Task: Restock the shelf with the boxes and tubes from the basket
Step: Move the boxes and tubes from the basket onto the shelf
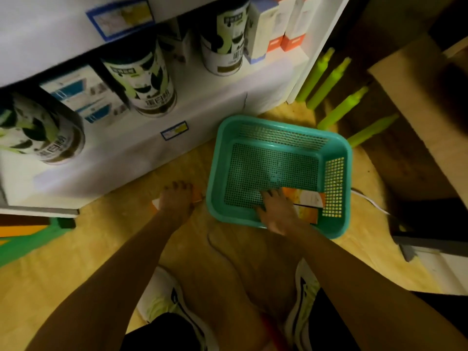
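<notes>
A teal mesh basket (278, 127) sits on the wooden floor beside the white shelf (131, 153). Two orange-and-white boxes (307, 198) lie in its near right corner. My right hand (274, 210) reaches into the basket and rests on these boxes, fingers spread over them. To the left of the basket, my left hand (176, 201) is closed on another orange-and-white box (196, 195), held low just in front of the shelf base. The hand hides most of that box.
The shelf holds green-and-white tubs (144, 79), blue-and-white boxes (83, 97) and white-and-orange boxes (283, 29). Several green bottles (329, 82) lean on the floor right of the shelf. A cardboard box (417, 102) stands at right. A thin cable (217, 247) lies near my feet.
</notes>
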